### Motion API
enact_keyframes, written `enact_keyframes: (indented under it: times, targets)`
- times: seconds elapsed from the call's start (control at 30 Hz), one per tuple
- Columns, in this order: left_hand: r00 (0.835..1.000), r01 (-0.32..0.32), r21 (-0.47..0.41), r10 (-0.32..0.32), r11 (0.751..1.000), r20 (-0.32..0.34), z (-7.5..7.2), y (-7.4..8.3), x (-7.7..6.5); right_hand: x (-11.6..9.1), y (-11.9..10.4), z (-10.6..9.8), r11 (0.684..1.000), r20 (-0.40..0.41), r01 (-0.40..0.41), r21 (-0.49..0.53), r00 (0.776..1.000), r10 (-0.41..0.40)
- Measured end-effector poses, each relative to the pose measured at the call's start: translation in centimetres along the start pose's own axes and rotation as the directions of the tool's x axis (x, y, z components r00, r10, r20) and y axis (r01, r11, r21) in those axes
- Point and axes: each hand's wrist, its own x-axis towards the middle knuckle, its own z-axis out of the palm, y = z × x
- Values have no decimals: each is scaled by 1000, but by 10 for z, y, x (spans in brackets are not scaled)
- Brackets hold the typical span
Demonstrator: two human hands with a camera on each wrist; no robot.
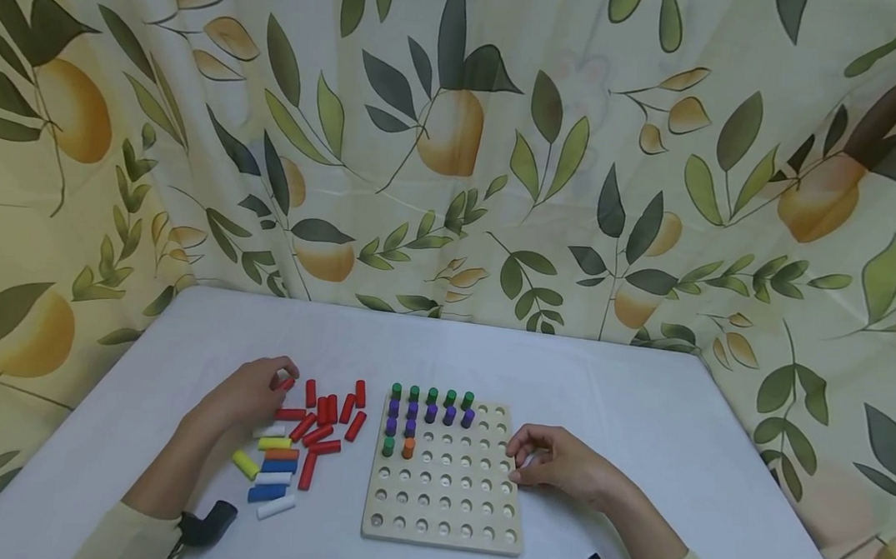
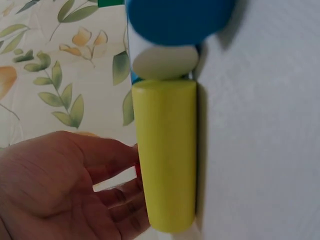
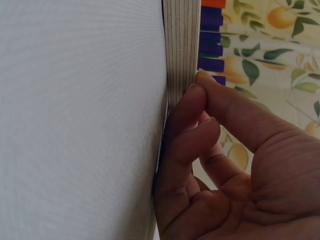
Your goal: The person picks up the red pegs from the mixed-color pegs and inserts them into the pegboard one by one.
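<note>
Thumb and fingers of my left hand (image 1: 251, 392) pinch a red peg (image 1: 286, 384) at the left of the loose pegs. In the left wrist view only a sliver of that red peg (image 2: 138, 170) shows behind a yellow peg (image 2: 166, 155). My right hand (image 1: 560, 461) grips the right edge of a wooden pegboard (image 1: 444, 539). In the right wrist view the thumb is at the board's top edge and curled fingers are against its layered side (image 3: 181, 55). Green pegs (image 1: 432, 395) line the board's far row, with purple pegs (image 1: 430, 414) in front, then one green and one orange peg (image 1: 408, 449).
Several loose red pegs (image 1: 323, 410) lie left of the board. Nearer me are yellow pegs (image 1: 245, 464), blue pegs (image 1: 267, 493), white pegs (image 1: 276, 507) and an orange peg (image 1: 282, 454). A patterned curtain (image 1: 451, 213) hangs behind the white table (image 1: 601, 386).
</note>
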Motion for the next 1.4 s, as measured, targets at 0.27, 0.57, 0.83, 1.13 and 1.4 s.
enact_keyframes:
  times: [0.27,0.57,0.83,1.13,1.4]
  targets:
    - [1000,5,-1,-5,1000,-23,-5,-2,-1,0,1,-1,1000,4,-5,16,1000,5]
    - [997,-35,-24,33,999,-71,-14,3,-6,-1,3,-4,1000,7,5,24,1000,-6]
    - [992,-87,-32,84,996,-98,-20,8,-9,-3,3,-3,999,13,5,35,1000,-6]
    - [984,-121,-48,114,991,-133,-17,17,-9,-4,-1,-4,1000,13,19,16,1000,-19]
    - [951,-225,-23,214,974,-224,-14,32,-15,-1,-2,1,1000,6,16,-11,1000,-16]
